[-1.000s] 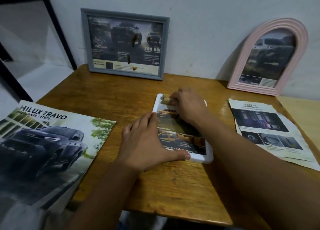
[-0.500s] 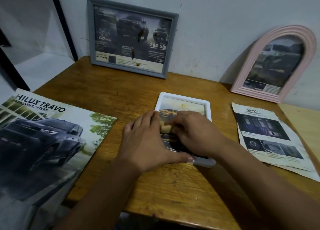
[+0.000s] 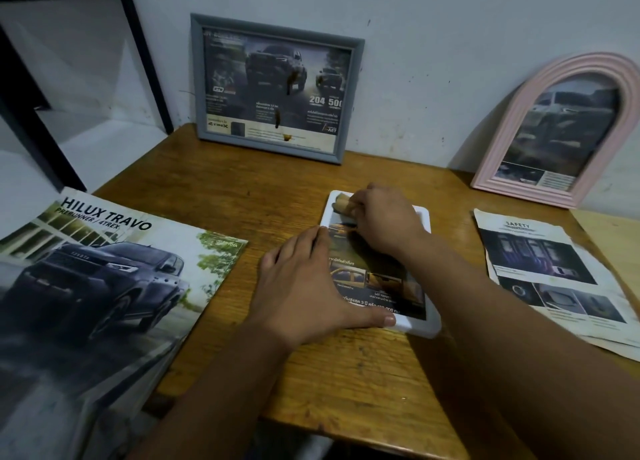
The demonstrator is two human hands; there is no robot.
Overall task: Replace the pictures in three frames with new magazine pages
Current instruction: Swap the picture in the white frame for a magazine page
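Light, slippery-looking white frame (image 3: 420, 328) lies flat; left hand (image 3: 304, 286) presses it flat-fingered, right hand (image 3: 384, 222) curls around a small tan roll (image 3: 341, 205).

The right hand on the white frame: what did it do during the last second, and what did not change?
The right hand, holding a small tan roll, slid from the far end of the white frame to its middle and back again. The left hand stayed flat, steadying the frame's left edge. The frame itself did not visibly move.
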